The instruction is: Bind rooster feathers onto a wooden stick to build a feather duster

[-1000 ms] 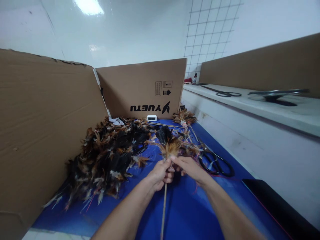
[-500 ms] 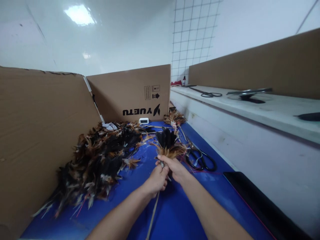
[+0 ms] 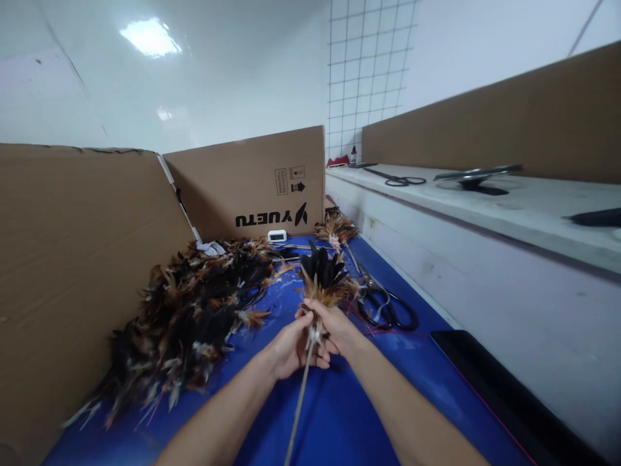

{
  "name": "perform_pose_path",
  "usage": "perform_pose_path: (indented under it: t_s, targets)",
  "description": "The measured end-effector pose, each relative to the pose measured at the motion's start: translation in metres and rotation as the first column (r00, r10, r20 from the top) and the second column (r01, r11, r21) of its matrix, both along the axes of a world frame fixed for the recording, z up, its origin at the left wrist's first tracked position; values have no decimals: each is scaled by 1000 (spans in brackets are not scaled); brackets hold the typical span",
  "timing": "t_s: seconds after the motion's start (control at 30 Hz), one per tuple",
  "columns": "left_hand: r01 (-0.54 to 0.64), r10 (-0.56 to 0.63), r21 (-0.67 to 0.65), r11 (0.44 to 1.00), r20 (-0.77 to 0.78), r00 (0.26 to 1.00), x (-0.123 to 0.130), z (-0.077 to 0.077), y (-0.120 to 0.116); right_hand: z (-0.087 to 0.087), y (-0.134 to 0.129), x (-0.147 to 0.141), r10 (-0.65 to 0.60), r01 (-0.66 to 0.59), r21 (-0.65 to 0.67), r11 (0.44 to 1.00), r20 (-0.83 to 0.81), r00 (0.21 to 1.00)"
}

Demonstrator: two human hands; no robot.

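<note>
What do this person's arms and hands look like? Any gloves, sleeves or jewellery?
Both forearms are bare as far as the picture shows: no sleeves reach into view. The left hand and the right hand wear no gloves. No watch, bracelet or ring can be seen on either, though parts of the fingers are hidden. The arms are slim and enter from the bottom edge.

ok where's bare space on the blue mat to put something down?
Bare blue mat lies near the camera, around the forearms, between the feather pile and the black slab. Farther back it is crowded: scissors, loose feathers and sticks up to the cardboard box. Both hands, left hand and right hand, grip the feather stick.
</note>
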State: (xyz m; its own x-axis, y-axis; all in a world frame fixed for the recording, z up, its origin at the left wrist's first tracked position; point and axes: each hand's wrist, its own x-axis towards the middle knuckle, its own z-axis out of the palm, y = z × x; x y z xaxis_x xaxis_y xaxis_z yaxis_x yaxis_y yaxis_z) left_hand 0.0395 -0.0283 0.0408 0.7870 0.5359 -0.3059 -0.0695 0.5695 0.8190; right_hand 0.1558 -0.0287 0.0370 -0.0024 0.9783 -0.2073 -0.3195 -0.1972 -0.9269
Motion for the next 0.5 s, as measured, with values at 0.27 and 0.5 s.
perform_pose_path:
  t_s: [0.27,0.5]
  targets:
    - [8,15,-127,992,176,984,-3,-22,7,-4,2,-3,-18,21,66,998,-47,999]
    - [100,-31,-222,970,298,954,-4,-29,7,-10,2,-1,83,-82,34,996,-28,996]
